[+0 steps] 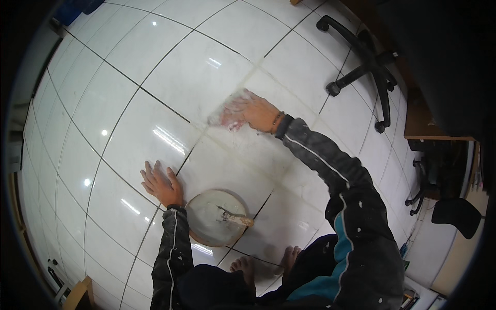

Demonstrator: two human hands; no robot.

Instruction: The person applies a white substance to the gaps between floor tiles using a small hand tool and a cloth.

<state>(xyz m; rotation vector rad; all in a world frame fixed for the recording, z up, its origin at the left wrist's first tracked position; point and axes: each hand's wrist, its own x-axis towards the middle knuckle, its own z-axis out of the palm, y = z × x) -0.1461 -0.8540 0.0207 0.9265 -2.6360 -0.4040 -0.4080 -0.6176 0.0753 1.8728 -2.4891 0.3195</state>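
Note:
My right hand (256,112) presses a crumpled pale cloth (231,114) with reddish patches onto the white floor tiles, over a joint line. Motion blurs the cloth, and its exact kind is hard to make out. My left hand (162,185) lies flat on a tile with its fingers spread and nothing in it. Just right of the left wrist stands a round bowl (204,235) with whitish paste in it. A scraper with a worn wooden handle (238,219) rests in the bowl, its handle over the right rim.
Some tile joints (299,95) near my right hand are pale; others (165,106) are dark. A black wheeled chair base (369,64) stands at the far right. My bare feet (243,266) are behind the bowl. A wooden piece (80,294) shows at the lower left.

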